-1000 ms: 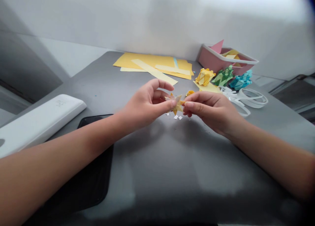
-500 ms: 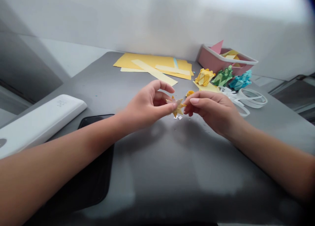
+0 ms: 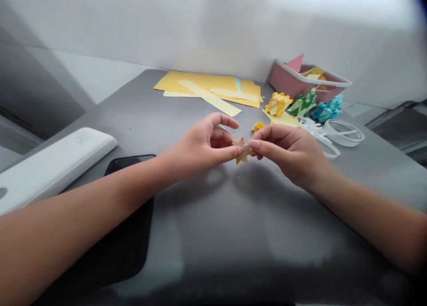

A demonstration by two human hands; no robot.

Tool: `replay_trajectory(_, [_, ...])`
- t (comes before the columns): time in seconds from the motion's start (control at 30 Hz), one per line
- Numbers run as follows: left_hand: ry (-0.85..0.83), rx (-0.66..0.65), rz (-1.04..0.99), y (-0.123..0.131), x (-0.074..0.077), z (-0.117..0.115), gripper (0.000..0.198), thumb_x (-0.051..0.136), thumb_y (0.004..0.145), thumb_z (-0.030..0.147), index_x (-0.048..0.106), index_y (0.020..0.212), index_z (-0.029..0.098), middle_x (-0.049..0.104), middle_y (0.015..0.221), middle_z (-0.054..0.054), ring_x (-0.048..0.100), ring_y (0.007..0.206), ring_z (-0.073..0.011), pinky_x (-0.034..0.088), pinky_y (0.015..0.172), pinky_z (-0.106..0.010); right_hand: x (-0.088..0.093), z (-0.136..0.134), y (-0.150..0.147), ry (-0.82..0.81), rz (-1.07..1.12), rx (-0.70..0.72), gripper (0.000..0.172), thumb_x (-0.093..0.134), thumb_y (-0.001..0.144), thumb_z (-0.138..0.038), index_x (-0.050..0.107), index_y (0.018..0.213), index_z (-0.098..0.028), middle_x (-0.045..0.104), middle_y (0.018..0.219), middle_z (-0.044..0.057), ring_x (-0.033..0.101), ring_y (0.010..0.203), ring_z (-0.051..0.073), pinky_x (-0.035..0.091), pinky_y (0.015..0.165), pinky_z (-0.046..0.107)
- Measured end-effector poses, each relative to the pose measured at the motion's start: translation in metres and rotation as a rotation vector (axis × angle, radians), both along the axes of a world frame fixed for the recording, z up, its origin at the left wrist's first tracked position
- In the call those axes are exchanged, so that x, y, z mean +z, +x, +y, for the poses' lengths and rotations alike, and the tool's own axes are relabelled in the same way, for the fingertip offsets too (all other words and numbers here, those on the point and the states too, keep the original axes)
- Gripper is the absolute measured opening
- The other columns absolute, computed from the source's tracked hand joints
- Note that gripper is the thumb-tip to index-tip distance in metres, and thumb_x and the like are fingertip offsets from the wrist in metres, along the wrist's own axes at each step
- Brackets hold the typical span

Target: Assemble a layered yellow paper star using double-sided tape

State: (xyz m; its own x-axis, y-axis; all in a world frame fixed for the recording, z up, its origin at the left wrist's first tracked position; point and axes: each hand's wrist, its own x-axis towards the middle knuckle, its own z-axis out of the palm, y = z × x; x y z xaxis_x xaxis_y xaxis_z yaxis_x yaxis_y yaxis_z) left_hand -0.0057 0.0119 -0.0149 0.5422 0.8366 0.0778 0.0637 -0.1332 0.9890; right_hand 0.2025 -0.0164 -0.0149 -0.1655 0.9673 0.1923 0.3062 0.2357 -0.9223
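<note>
A small yellow folded paper star [image 3: 242, 157] with several points is held above the grey table, between my two hands. My left hand [image 3: 208, 141] pinches its left side with thumb and fingers, the index finger arched above. On the right edge, my right hand [image 3: 288, 150] grips a point of the star between thumb and index finger. Fingertips hide part of the star. Just behind the right fingers sits a small curled yellow paper ring [image 3: 259, 127].
Yellow paper sheets and strips [image 3: 203, 81] lie at the back. Folded paper pieces in yellow [image 3: 278, 104], green [image 3: 303, 103] and blue [image 3: 328, 108] stand before a pink bin [image 3: 287, 81]. A tape roll [image 3: 345, 133] is right; a white device [image 3: 63, 163] and black phone-like slab [image 3: 133, 243] are left.
The star has shifted slightly right and down with my left hand. My right thumb has closed onto the star's right edge, and the star's face has turned a little.
</note>
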Motion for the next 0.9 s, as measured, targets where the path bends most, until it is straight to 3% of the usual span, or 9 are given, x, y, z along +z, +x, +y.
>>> replay_trajectory(0.33, [-0.066,0.012,-0.034,0.0001,0.0035,-0.0025,0.041,0.074,0.083,0.023,0.052,0.116,0.015,0.071,0.09,-0.003,0.071,0.089,-0.0174,0.055,0.081,-0.032,-0.0013,-0.0011,-0.0032,0.076,0.038,-0.033,0.012,0.074,0.082,-0.028,0.069,0.074,-0.02,0.067,0.068,-0.002,0.06,0.06,0.011,0.048,0.056,0.025])
replay_trajectory(0.77, [-0.026,-0.024,-0.039,-0.0001,0.0014,-0.0009,0.036,0.073,0.083,0.019,0.051,0.112,0.016,0.07,0.085,-0.001,0.07,0.081,-0.0147,0.054,0.076,-0.03,-0.0014,-0.003,-0.0045,0.066,0.042,0.028,0.013,0.074,0.084,-0.029,0.068,0.077,-0.019,0.067,0.07,-0.002,0.059,0.063,0.009,0.05,0.06,0.022])
replay_trajectory(0.9, [-0.027,-0.013,-0.041,0.0002,0.0029,-0.0012,0.032,0.072,0.083,0.017,0.051,0.107,0.017,0.07,0.082,0.0,0.07,0.078,-0.0137,0.053,0.074,-0.029,-0.0047,-0.0032,-0.0041,0.133,0.009,0.016,0.013,0.073,0.084,-0.03,0.066,0.08,-0.02,0.065,0.072,-0.002,0.059,0.063,0.011,0.05,0.059,0.026])
